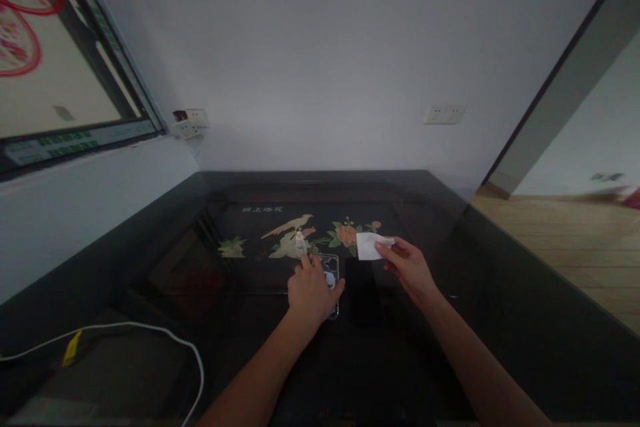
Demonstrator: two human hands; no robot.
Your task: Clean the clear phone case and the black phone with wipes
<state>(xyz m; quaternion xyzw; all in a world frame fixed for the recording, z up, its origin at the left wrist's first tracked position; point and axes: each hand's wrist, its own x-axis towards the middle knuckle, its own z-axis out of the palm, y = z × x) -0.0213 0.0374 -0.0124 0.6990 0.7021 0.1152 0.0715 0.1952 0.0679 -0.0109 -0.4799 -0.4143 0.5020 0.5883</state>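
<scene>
Dark glass table (490,293), floral panel under it. Black phone (363,290) lies flat at centre, clear case (333,280) just left. Left hand (311,290) fingers reach narrow toward small bottle (300,244), probably touching it. Right hand (410,267) pinches white wipe (370,245) above phone's far end.

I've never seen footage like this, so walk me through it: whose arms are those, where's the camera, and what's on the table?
There is no machine here: a person wears a camera on the head, looking forward and down at their own two hands. The left hand rests on a clear phone case, fingers near a small bottle. The right hand holds a white wipe. A dark phone lies between them on a dark table painted with a bird and flowers. A white cable lies at the left.
</scene>
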